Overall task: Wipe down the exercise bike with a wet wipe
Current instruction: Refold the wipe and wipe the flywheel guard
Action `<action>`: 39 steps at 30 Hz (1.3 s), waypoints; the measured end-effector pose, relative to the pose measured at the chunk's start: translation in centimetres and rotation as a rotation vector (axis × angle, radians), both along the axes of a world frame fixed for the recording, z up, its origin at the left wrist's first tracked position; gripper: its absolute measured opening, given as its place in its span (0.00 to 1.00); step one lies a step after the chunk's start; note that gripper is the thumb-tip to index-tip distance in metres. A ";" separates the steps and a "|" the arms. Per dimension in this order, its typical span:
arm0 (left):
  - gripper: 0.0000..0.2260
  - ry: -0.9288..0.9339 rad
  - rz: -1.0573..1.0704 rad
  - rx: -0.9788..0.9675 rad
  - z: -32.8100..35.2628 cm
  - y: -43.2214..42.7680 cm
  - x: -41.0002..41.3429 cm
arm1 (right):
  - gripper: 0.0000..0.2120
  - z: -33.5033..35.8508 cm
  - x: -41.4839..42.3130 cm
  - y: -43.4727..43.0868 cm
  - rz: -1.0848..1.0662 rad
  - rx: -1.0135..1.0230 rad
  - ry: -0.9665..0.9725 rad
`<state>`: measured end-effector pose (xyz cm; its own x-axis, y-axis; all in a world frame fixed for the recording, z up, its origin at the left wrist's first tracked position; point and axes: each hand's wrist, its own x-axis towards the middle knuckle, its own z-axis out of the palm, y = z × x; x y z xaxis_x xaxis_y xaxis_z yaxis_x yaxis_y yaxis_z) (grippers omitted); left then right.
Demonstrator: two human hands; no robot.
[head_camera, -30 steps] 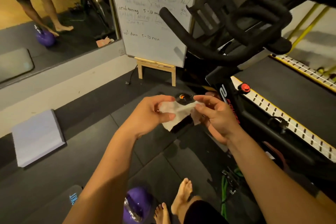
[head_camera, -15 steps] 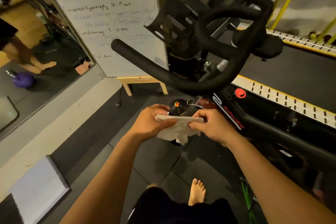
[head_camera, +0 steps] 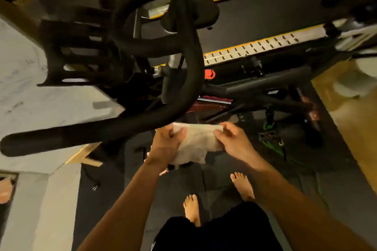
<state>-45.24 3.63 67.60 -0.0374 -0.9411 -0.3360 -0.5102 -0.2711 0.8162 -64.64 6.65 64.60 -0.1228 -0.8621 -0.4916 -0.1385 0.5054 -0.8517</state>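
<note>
Drawn in closer beneath the handlebar (head_camera: 81,134) of the exercise bike (head_camera: 265,84) than half a second ago. Pinching the wet wipe (head_camera: 199,142) by its top corners with left hand (head_camera: 166,140) and right hand (head_camera: 232,140), spread between them just below the handlebar. Standing barefoot on black floor mats (head_camera: 336,189) under the handlebar.

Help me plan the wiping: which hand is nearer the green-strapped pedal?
Right. The right hand, pinching the wet wipe, is just left of the pedal; the left hand grips the wipe's far side, farther left.
</note>
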 end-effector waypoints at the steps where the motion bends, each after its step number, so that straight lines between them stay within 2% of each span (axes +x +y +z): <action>1: 0.05 -0.018 -0.062 0.000 -0.8 -0.2 0.4 | 0.03 -0.8 0.5 1.1 -0.074 -0.031 -0.005; 6: 0.05 0.101 -0.190 0.158 -4.2 1.4 0.4 | 0.04 -4.6 2.2 6.9 -0.384 -0.023 0.006; 10: 0.08 0.085 -0.349 0.266 -7.9 2.9 -1.0 | 0.04 -8.2 2.2 10.0 -0.568 0.046 0.094; 13: 0.07 0.038 -0.384 0.282 -11.1 3.2 -2.1 | 0.11 -12.0 2.3 10.8 -0.705 0.099 0.042; 18: 0.05 -0.112 -0.303 0.155 -17.8 2.0 -2.4 | 0.07 -19.1 3.3 8.8 -0.832 0.119 -0.255; 21: 0.03 -0.122 -0.170 0.082 -22.3 0.6 -1.1 | 0.07 -23.1 4.4 6.6 -0.800 0.047 -0.371; 23: 0.04 -0.173 -0.159 -0.006 -25.2 -0.5 0.2 | 0.06 -26.0 5.3 4.9 -0.742 -0.008 -0.420; 29: 0.08 -0.160 -0.059 -0.202 -34.2 -5.8 3.7 | 0.07 -35.9 8.8 -3.6 -0.795 -0.089 -0.493; 33: 0.06 -0.161 0.015 -0.321 -39.7 -11.3 5.1 | 0.12 -41.0 10.7 -9.8 -0.853 -0.287 -0.489; 36: 0.03 -0.087 0.032 -0.420 -42.8 -15.5 4.2 | 0.09 -43.8 10.6 -14.0 -0.880 -0.418 -0.529; 39: 0.02 -0.036 0.034 -0.561 -44.5 -18.6 3.4 | 0.12 -46.0 10.0 -17.7 -0.909 -0.534 -0.491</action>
<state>-41.79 -14.95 23.05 -0.0021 -0.9765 0.2157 -0.5388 0.1828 0.8224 -54.66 -11.08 18.63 -0.6995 -0.6661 -0.2589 0.4950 -0.1903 -0.8478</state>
